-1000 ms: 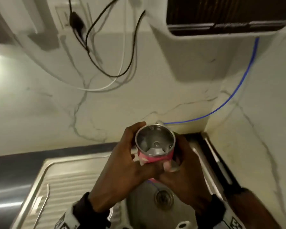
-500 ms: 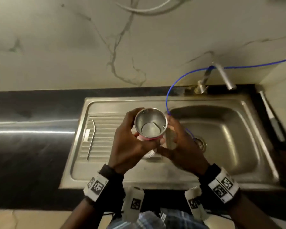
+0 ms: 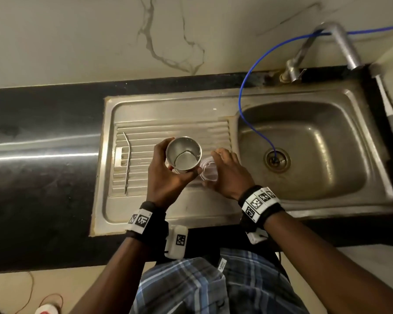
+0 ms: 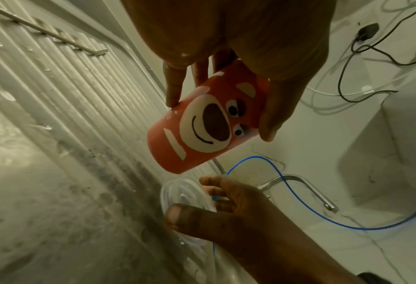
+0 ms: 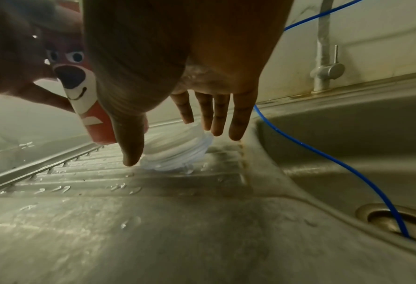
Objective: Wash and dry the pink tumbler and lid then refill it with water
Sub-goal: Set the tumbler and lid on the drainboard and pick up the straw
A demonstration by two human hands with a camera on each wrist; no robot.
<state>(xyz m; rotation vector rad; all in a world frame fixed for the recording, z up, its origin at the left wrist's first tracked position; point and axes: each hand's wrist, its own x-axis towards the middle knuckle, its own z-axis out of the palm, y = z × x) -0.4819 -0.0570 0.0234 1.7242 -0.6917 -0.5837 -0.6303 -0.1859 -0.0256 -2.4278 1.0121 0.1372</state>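
The pink tumbler (image 3: 183,154), printed with a bear face (image 4: 202,123), is upright and open-topped, with a little water showing in its steel inside. My left hand (image 3: 166,177) grips it around the body, just above the ribbed drainboard (image 3: 145,137). The clear lid (image 3: 209,169) lies on the drainboard right beside the tumbler's base. My right hand (image 3: 227,171) is spread over the lid (image 5: 175,151) with straight fingers (image 5: 216,119), the thumb down at its near rim. I cannot tell whether the fingertips touch it.
A bent metal straw (image 3: 127,164) lies on the left of the drainboard. A blue tube (image 3: 247,109) runs from the wall into the drain (image 3: 276,159) of the basin on the right. The faucet (image 3: 340,41) stands behind the basin. Black counter (image 3: 43,177) extends left.
My view dropped from the wall to the sink. Both hands moved left over the drainboard. The right hand came off the tumbler and lowered the lid to the drainboard, its fingers straightening.
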